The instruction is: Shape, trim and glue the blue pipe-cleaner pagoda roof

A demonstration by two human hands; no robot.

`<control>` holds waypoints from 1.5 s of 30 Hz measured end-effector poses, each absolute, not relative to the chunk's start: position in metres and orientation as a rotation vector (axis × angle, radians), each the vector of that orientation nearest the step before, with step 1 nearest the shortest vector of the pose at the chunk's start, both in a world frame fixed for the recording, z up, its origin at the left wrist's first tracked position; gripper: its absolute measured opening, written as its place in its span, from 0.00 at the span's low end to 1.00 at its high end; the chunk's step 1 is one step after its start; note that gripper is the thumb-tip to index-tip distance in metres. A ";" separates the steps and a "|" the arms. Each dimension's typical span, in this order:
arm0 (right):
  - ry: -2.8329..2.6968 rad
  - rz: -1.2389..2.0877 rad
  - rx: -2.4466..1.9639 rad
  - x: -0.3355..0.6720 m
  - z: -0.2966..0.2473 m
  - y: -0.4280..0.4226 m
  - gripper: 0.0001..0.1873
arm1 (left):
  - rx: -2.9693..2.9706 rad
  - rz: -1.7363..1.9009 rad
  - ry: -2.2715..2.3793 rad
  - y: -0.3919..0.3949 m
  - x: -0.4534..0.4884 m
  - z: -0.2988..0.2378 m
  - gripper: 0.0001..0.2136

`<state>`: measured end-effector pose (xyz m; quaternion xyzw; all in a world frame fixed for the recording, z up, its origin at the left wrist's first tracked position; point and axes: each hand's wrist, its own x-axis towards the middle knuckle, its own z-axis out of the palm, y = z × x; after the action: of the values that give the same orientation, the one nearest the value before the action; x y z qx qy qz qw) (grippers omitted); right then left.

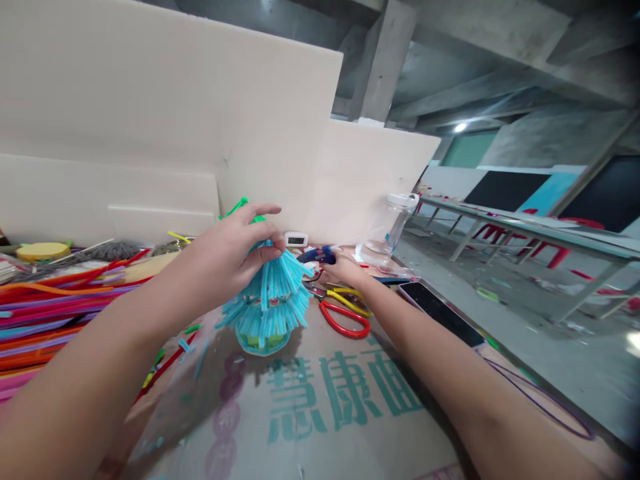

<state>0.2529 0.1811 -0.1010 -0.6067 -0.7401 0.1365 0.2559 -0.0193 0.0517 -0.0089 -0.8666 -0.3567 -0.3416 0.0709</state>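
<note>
A tiered, tree-like craft of light blue pipe cleaners point(273, 317) stands upright on the printed cardboard, with green showing at its top and base. My left hand point(243, 243) is at its upper part, thumb and a finger pinched against the blue strands while another finger sticks out. Whether a loose piece is in that pinch, I cannot make out. Behind and to the right, my right hand point(345, 267) is wrapped round a dark blue glue gun point(317, 255), whose front end points toward the craft. Scissors point(345, 319) with red and yellow handles lie just below that hand.
Many coloured pipe cleaners point(60, 313) are piled at the left. A small white digital timer point(296, 239) stands behind the craft. A clear plastic bottle point(385, 230) and a phone point(440, 313) are at the right. White boards point(165, 100) wall off the back.
</note>
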 end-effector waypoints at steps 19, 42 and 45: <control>-1.992 0.681 -0.913 0.276 -0.061 0.056 0.14 | -2.736 -1.053 -1.101 0.062 -0.024 -0.011 0.07; -2.179 0.395 -0.836 0.263 -0.063 0.046 0.20 | -2.707 -1.026 -1.141 0.059 -0.022 -0.010 0.07; -2.186 0.368 -0.814 0.261 -0.062 0.047 0.18 | -2.704 -1.021 -1.138 0.060 -0.022 -0.010 0.07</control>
<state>0.2613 0.0467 -0.0621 -0.3189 -0.8562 0.1440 0.3802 -0.0222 0.0596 -0.0100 -0.8703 -0.3664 -0.3286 0.0176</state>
